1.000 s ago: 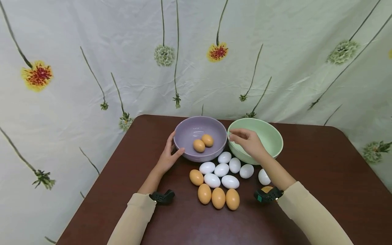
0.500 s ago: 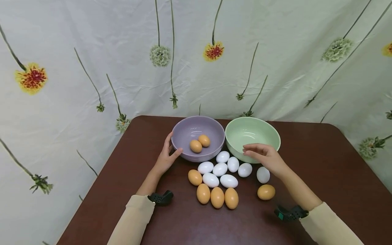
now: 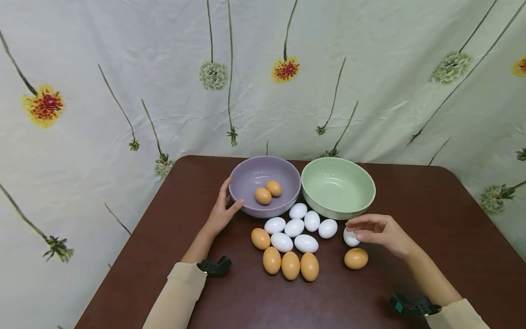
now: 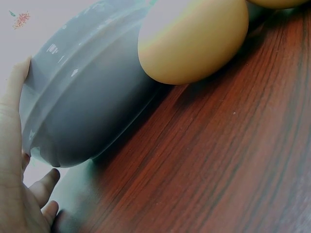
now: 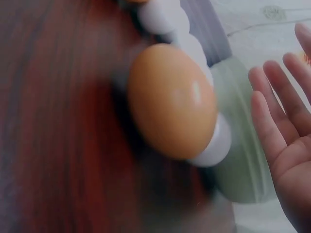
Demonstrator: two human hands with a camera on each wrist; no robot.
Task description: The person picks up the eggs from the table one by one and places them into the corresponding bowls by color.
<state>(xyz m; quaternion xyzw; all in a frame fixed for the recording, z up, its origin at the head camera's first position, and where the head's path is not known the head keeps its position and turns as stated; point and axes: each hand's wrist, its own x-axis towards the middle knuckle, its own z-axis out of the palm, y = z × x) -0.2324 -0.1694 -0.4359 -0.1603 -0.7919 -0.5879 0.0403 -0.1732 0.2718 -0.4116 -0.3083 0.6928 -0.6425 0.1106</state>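
The right hand (image 3: 382, 235) hangs over a lone white egg (image 3: 350, 239), its fingers loosely bent and grasping nothing. They cover the egg's top and right side from the head view; whether they touch it, I cannot tell. The right wrist view cuts this hand off at its edge, leaving the palm and extended fingers, and a blurred brown egg (image 3: 356, 258) there partly hides a white one. That brown egg lies on the tabletop (image 3: 423, 205) just nearer the person.

The left hand (image 3: 221, 217) rests against the purple bowl (image 3: 246, 180), its fingers spread and relaxed; some are hidden behind the wall. Two brown eggs (image 3: 263, 196) lie inside, touching. In the left wrist view a large brown egg covers part of the bowl, and another is cropped at the top.

Seven white eggs (image 3: 294, 228) cluster before the purple bowl and the green bowl (image 3: 338, 215), with four brown eggs (image 3: 290, 266) along the cluster's left and near edges. The right sleeve (image 3: 458, 315) is mostly out of frame.
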